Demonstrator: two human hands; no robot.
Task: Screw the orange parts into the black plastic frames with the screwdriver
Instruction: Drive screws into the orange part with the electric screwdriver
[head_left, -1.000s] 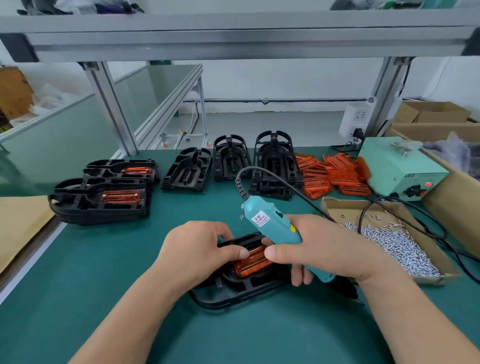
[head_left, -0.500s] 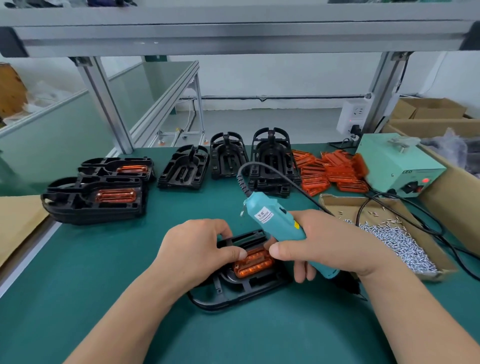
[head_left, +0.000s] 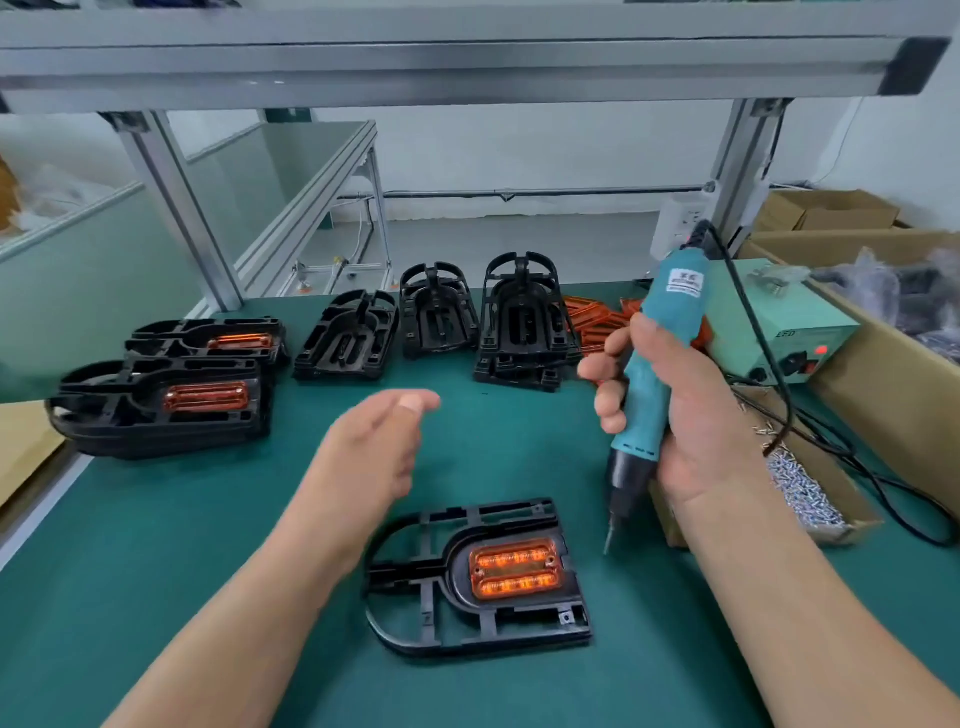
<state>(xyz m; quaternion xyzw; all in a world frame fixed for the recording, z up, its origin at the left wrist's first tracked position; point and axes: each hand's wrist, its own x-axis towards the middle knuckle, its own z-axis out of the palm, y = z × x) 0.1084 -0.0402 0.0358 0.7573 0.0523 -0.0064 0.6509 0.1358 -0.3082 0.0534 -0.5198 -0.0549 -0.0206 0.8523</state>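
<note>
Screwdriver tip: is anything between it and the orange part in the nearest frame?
Nothing visible. The right hand holds the screwdriver upright, tip just right of the frame, with the orange part uncovered. The left hand hovers open farther back and left, off that path.

This is a small factory assembly station: a surface (head_left: 156, 545) covered with a green mat sits under a metal frame (head_left: 467, 62) of bolted rails. Rows of identical black frames (head_left: 519, 317), a heap of orange parts (head_left: 589, 325), loose screws (head_left: 800, 486), a corded screwdriver (head_left: 660, 358), a power box (head_left: 789, 322) and cardboard boxes (head_left: 831, 210) alongside all say production work.
</note>
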